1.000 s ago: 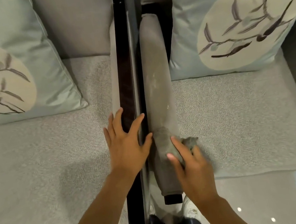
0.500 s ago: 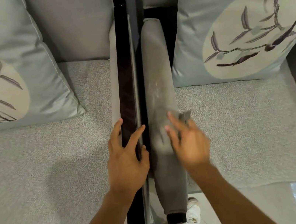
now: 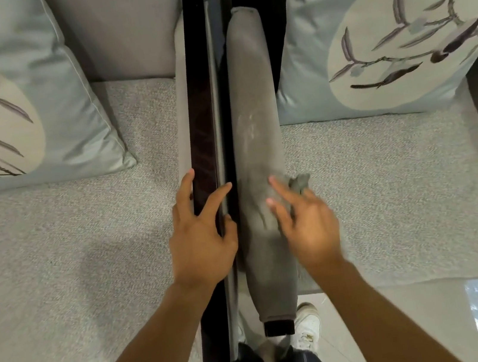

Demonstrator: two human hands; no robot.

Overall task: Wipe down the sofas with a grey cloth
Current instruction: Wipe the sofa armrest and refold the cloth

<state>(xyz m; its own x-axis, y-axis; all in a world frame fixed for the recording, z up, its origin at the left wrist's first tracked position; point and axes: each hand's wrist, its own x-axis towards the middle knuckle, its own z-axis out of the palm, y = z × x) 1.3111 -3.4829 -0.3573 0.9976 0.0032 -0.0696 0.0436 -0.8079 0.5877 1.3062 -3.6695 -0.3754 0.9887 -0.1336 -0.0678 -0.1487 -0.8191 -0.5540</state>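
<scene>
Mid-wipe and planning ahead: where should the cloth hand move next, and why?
Probably slide the right hand and its cloth forward along the armrest: pale streaks show just ahead of the fingers, and the left hand rests on the dark rail beside it.

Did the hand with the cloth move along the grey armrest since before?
Yes. The right hand with the grey cloth slid farther up the grey armrest, away from its front end.
</scene>
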